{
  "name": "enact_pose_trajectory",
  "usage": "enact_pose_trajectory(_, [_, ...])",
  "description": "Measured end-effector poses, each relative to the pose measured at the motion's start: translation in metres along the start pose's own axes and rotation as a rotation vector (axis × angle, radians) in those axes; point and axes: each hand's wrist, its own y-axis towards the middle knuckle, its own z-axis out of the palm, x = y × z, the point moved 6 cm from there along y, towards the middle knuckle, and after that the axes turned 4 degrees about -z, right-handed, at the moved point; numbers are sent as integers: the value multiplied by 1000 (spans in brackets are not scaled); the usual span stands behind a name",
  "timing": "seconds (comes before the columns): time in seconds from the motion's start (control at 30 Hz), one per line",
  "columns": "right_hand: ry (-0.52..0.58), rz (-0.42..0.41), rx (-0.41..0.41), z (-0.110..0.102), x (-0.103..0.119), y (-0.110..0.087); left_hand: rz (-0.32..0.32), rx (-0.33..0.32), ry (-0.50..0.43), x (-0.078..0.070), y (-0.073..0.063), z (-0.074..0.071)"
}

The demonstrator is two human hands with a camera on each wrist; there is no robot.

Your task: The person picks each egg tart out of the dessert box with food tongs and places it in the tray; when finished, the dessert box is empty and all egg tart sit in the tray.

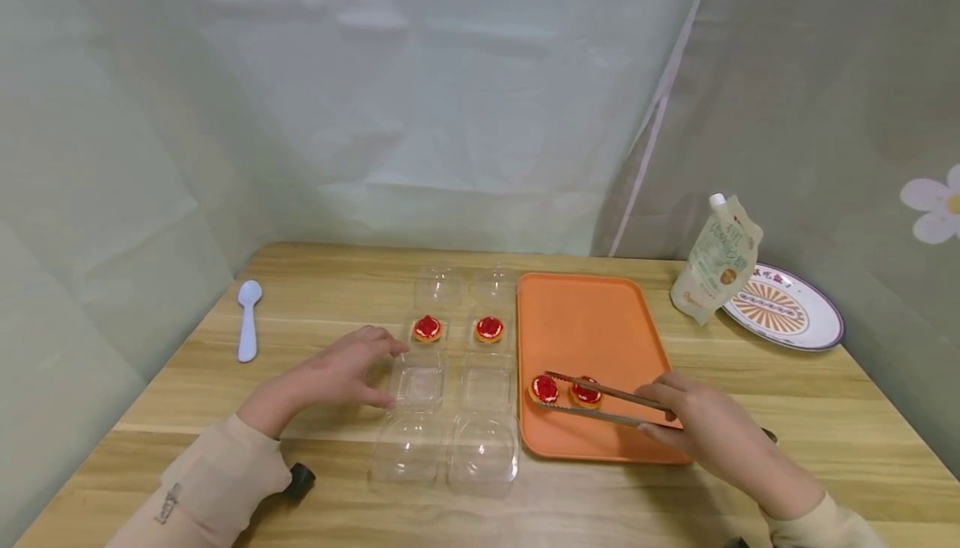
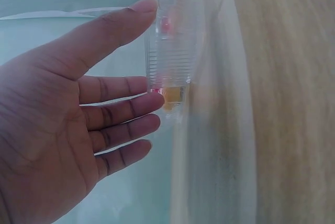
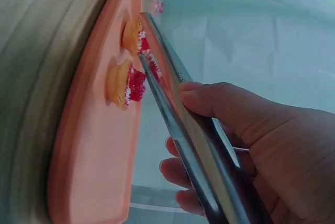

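Note:
My right hand (image 1: pixel 708 427) grips a pair of metal tongs (image 1: pixel 622 417), whose arms are spread over the orange tray (image 1: pixel 585 323). Their tips reach around the left tart (image 1: pixel 543 389), a small red-topped one; a second tart (image 1: pixel 587 392) sits beside it, under the tongs. In the right wrist view both tarts (image 3: pixel 125 84) rest on the tray. My left hand (image 1: pixel 337 373) has its fingers spread and holds nothing, its fingertips right at a clear plastic container (image 1: pixel 418 387). In the left wrist view the palm (image 2: pixel 47 130) faces the container's side.
Behind, two more tarts (image 1: pixel 427 329) sit in clear containers with hinged lids (image 1: pixel 483 452). A white spoon (image 1: pixel 248 321) lies at the left. At the right stand a spouted pouch (image 1: pixel 717 261) and a patterned plate (image 1: pixel 783 306). Curtains (image 1: pixel 450 98) surround the wooden table (image 1: pixel 330 281).

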Motion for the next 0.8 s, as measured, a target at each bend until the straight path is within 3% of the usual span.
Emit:
enact_pose_trajectory(0.17, [7,-3,-21,1,0,-3,-7,6,24,-3,-1,-2])
enact_pose_trajectory(0.37, [11,56,-2,0,-2,-8,36,-42,61,-9,-2,-9])
enact_pose_trajectory(0.8, [37,55,-36,-9,-6,-8,70,-117,45,-20,6,-26])
